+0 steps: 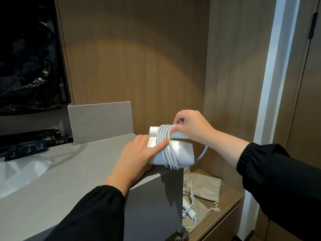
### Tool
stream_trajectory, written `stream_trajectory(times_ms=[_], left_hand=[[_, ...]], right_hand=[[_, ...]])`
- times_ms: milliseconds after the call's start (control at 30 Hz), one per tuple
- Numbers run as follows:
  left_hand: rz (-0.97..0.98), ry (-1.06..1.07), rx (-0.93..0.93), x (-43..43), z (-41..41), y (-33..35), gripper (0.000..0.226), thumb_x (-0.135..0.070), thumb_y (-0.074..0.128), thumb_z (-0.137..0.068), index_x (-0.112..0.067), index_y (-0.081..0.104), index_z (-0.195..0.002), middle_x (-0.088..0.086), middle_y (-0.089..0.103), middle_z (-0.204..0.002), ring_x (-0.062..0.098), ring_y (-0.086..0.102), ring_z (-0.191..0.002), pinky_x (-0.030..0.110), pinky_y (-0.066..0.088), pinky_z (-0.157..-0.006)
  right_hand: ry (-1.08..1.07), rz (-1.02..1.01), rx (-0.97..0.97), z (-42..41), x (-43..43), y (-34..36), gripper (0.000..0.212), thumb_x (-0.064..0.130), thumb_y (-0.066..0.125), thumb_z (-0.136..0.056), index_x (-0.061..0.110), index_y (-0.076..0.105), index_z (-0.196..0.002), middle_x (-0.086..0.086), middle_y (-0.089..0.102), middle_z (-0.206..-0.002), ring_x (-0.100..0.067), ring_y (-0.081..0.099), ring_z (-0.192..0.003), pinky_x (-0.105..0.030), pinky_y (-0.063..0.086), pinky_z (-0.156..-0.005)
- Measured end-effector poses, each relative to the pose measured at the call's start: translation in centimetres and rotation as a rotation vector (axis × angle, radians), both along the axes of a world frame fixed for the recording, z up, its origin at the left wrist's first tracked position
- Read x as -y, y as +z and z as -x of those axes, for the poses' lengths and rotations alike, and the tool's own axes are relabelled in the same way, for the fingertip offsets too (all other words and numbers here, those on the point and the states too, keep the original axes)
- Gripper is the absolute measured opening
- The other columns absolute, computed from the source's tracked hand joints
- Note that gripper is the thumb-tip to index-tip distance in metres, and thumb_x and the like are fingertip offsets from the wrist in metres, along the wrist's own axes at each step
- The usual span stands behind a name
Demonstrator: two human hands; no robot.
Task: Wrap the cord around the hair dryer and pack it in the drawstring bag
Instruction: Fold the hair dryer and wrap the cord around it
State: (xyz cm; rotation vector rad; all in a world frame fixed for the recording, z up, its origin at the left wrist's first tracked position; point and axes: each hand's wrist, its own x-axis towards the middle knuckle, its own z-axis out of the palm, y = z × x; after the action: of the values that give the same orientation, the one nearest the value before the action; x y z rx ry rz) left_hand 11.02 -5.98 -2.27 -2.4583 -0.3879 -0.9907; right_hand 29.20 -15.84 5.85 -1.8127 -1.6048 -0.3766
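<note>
Left hand (137, 153) lies flat, steadying the hair dryer (184, 153); right hand (191, 126) pinches the cord (167, 153) above it. Several turns are wound, with loose cord yet to wind; the drawstring bag (208, 186) below lies unfilled.

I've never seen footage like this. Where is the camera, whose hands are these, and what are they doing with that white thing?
No machine here: a person wears one camera on the head, looking down at their own hands. The left hand rests on a white hair dryer at the corner of a grey counter, one finger pressing the coils. The right hand pinches the cord, wound several times round the dryer. The rest of the cord lies on a beige drawstring bag on the lower shelf.
</note>
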Motion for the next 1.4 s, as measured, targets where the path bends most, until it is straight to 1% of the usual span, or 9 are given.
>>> stream_trajectory(times_ms=[233, 433, 567, 667, 767, 867, 933, 1167, 1400], left_hand=[[-0.018, -0.014, -0.006, 0.3, 0.2, 0.1, 0.082, -0.025, 0.080, -0.067, -0.036, 0.039, -0.138, 0.007, 0.050, -0.082, 0.025, 0.048, -0.071, 0.029, 0.031, -0.048], [-0.036, 0.043, -0.017, 0.8, 0.3, 0.2, 0.082, -0.033, 0.082, -0.065, -0.038, 0.041, -0.135, 0.006, 0.051, -0.085, 0.024, 0.051, -0.075, 0.027, 0.027, -0.045], [-0.020, 0.058, -0.028, 0.9, 0.3, 0.2, 0.083, -0.034, 0.083, -0.064, -0.038, 0.040, -0.135, 0.006, 0.052, -0.085, 0.024, 0.052, -0.075, 0.026, 0.031, -0.043], [-0.014, 0.065, -0.031, 0.8, 0.3, 0.2, 0.083, -0.034, 0.083, -0.063, -0.039, 0.041, -0.134, 0.006, 0.053, -0.087, 0.024, 0.052, -0.077, 0.027, 0.034, -0.043], [-0.006, 0.074, -0.036, 0.8, 0.4, 0.2, 0.084, -0.036, 0.084, -0.062, -0.039, 0.041, -0.134, 0.006, 0.054, -0.087, 0.024, 0.054, -0.078, 0.026, 0.032, -0.043], [-0.008, 0.091, -0.040, 0.9, 0.3, 0.2, 0.086, -0.038, 0.084, -0.061, -0.040, 0.039, -0.135, 0.006, 0.053, -0.087, 0.024, 0.054, -0.078, 0.026, 0.029, -0.043], [-0.013, 0.094, -0.043, 0.9, 0.3, 0.2, 0.085, -0.039, 0.084, -0.061, -0.039, 0.040, -0.135, 0.005, 0.053, -0.087, 0.023, 0.054, -0.078, 0.025, 0.027, -0.044], [-0.011, 0.085, -0.022, 0.9, 0.3, 0.3, 0.086, -0.033, 0.084, -0.060, -0.039, 0.041, -0.134, 0.007, 0.054, -0.085, 0.026, 0.055, -0.075, 0.025, 0.025, -0.043], [-0.033, 0.075, -0.020, 0.9, 0.5, 0.2, 0.085, -0.036, 0.085, -0.060, -0.038, 0.042, -0.134, 0.006, 0.053, -0.086, 0.024, 0.053, -0.075, 0.026, 0.027, -0.045]], right_hand=[[0.028, 0.022, -0.055, -0.3, 0.2, 0.2, 0.022, 0.029, 0.079, -0.076, 0.013, 0.065, -0.079, 0.005, 0.058, -0.072, -0.011, 0.051, -0.069, -0.023, 0.043, -0.060], [0.035, 0.094, -0.032, -0.9, 0.3, -0.3, 0.020, 0.033, 0.069, -0.085, 0.015, 0.061, -0.087, 0.000, 0.061, -0.081, -0.016, 0.056, -0.077, -0.026, 0.047, -0.065], [-0.005, 0.178, 0.078, -1.1, 0.4, -1.4, 0.019, 0.034, 0.047, -0.099, 0.019, 0.050, -0.110, -0.001, 0.062, -0.100, -0.014, 0.056, -0.085, -0.021, 0.045, -0.068], [-0.010, 0.200, 0.066, -1.2, 0.7, -1.6, 0.029, 0.031, 0.043, -0.101, 0.020, 0.041, -0.128, 0.000, 0.056, -0.124, -0.015, 0.055, -0.105, -0.026, 0.048, -0.086], [-0.053, 0.139, 0.036, -1.3, 0.6, -1.8, 0.027, 0.036, 0.049, -0.097, 0.021, 0.047, -0.120, 0.000, 0.054, -0.130, -0.015, 0.056, -0.105, -0.023, 0.049, -0.082], [-0.151, -0.009, 0.137, -1.5, 0.6, -2.1, 0.028, 0.043, 0.055, -0.093, 0.019, 0.060, -0.108, 0.003, 0.053, -0.124, -0.011, 0.049, -0.105, -0.017, 0.040, -0.079], [-0.159, -0.030, 0.179, -1.4, 0.7, -2.3, 0.032, 0.044, 0.054, -0.093, 0.019, 0.063, -0.111, 0.004, 0.055, -0.121, -0.010, 0.049, -0.104, -0.017, 0.038, -0.079], [0.001, 0.237, 0.099, -1.8, 1.4, -2.1, 0.051, 0.043, 0.056, -0.092, 0.023, 0.045, -0.137, 0.006, 0.049, -0.138, -0.013, 0.050, -0.117, -0.023, 0.043, -0.090], [0.056, 0.414, 0.075, -2.1, 0.1, -0.2, 0.046, 0.051, 0.056, -0.089, 0.018, 0.059, -0.120, 0.001, 0.059, -0.119, -0.017, 0.056, -0.103, -0.034, 0.053, -0.087]])
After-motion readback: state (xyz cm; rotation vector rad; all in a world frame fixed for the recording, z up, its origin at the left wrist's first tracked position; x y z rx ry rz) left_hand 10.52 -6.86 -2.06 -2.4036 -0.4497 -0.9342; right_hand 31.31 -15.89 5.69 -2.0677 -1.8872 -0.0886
